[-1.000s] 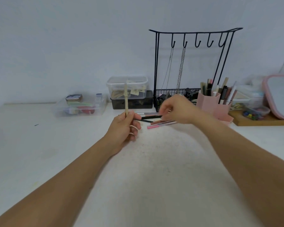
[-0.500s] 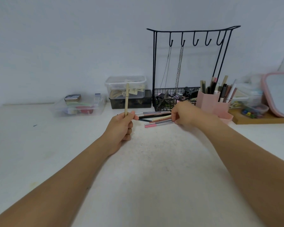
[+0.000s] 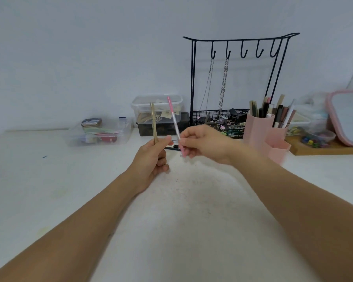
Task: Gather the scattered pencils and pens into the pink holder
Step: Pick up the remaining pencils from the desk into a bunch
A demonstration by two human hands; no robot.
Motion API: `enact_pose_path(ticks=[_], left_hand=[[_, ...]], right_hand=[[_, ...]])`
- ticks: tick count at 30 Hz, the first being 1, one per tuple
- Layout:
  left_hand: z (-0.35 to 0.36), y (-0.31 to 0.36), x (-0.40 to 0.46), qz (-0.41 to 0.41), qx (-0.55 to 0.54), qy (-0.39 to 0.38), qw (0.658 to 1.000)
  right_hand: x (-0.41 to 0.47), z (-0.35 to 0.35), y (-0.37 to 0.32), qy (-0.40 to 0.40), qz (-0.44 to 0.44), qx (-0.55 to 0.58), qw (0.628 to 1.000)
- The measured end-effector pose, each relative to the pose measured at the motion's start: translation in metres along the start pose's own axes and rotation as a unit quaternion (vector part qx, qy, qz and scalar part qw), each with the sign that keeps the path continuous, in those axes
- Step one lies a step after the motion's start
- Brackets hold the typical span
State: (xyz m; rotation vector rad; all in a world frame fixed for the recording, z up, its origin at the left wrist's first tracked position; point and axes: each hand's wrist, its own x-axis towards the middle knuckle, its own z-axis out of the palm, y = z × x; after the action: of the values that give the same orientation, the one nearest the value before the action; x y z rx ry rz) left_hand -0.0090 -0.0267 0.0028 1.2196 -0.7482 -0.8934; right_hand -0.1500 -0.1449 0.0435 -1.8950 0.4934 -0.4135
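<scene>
My left hand (image 3: pixel 153 159) grips a tan wooden pencil (image 3: pixel 153 122) and holds it upright above the white table. My right hand (image 3: pixel 204 144) pinches a pink and clear pen (image 3: pixel 174 119), lifted off the table and tilted slightly left, close beside the pencil. Between and behind my hands a dark pen (image 3: pixel 172 147) still lies on the table, mostly hidden. The pink holder (image 3: pixel 259 130) stands at the right, with several pens and pencils upright in it.
A black wire hook rack (image 3: pixel 240 40) with hanging chains and a basket stands behind my right hand. Clear plastic boxes (image 3: pixel 100 134) sit at the back left, a lidded tub (image 3: pixel 157 107) on a dark box in the middle. A pink-rimmed mirror (image 3: pixel 348 117) leans at far right.
My right hand has picked the pink pen up from the pile on the table and raised it toward my left hand. The left hand keeps holding the pencil upright.
</scene>
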Motion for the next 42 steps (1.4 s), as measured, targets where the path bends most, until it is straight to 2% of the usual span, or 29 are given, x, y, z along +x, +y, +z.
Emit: enact_pose_path(ticks=[2, 4, 8, 13, 19, 21, 23, 26, 28, 33, 38, 40, 42], left_hand=[[0.000, -0.001, 0.000, 0.009, 0.005, -0.027, 1.000], [0.000, -0.002, 0.000, 0.015, 0.012, -0.040, 0.999], [0.001, -0.002, -0.001, 0.007, 0.032, -0.044, 0.998], [0.002, -0.003, -0.001, -0.003, 0.079, -0.053, 0.995], [-0.002, -0.004, 0.001, 0.013, 0.085, -0.017, 0.996], [-0.004, -0.002, 0.001, 0.012, 0.088, 0.013, 0.996], [-0.006, 0.002, 0.002, -0.003, 0.069, 0.034, 0.997], [-0.009, 0.003, 0.003, -0.028, 0.034, 0.049, 0.998], [-0.010, 0.003, 0.004, -0.035, 0.022, 0.047, 0.998], [-0.011, 0.002, 0.005, -0.047, 0.017, 0.043, 0.998], [-0.010, 0.003, 0.004, -0.048, 0.010, 0.047, 0.998], [-0.011, 0.003, 0.005, -0.049, 0.004, 0.044, 0.998], [-0.012, 0.003, 0.005, -0.050, -0.004, 0.037, 0.998]], right_hand=[[0.002, 0.023, 0.002, -0.001, 0.010, 0.102, 0.995], [0.002, 0.039, 0.005, 0.005, 0.017, 0.146, 0.989], [0.004, 0.047, 0.011, 0.075, 0.006, 0.123, 0.990], [0.001, 0.053, 0.020, 0.151, -0.044, 0.017, 0.987], [0.003, 0.050, 0.016, 0.130, -0.051, -0.029, 0.990], [0.006, 0.031, 0.010, 0.166, -0.075, -0.099, 0.978], [0.008, 0.001, 0.009, 0.197, -0.088, -0.245, 0.945], [0.011, -0.043, 0.023, 0.154, -0.015, -0.440, 0.885], [0.010, -0.057, 0.036, 0.121, 0.040, -0.487, 0.864], [0.008, -0.060, 0.050, 0.115, 0.038, -0.451, 0.884], [0.005, -0.059, 0.042, 0.073, 0.032, -0.454, 0.887], [0.003, -0.055, 0.033, 0.082, 0.022, -0.389, 0.917], [0.002, -0.045, 0.019, 0.081, 0.018, -0.254, 0.964]])
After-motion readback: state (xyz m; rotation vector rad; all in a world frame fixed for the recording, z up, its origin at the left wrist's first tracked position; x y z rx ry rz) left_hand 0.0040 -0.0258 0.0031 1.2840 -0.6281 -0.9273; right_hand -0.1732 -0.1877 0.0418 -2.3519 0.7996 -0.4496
